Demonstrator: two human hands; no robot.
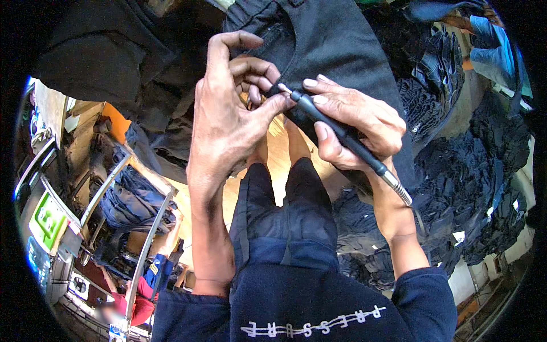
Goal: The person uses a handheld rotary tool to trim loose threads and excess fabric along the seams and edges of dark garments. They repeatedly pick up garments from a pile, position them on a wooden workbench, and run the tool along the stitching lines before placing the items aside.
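Note:
My right hand [364, 117] grips a black pen-shaped rotary tool [366, 153] like a pencil. The tool has a metal tip and a metal spring sleeve at its rear end. My left hand [225, 114] pinches a small edge of the dark denim trousers [347, 45] between thumb and fingers, its index finger bent above. The tool's tip meets the cloth right at the left thumb; whether it touches the fabric or only hovers beside it is too small to tell. The trousers hang in front of me and spread behind both hands.
Dark garments [467, 171] lie in a large heap at the right, with a folded stack [439, 74] beyond. More black cloth [97, 57] covers the far left. At the left, a metal-framed rack [142, 251] holds dark clothing. A person in red [139, 305] is at the lower left.

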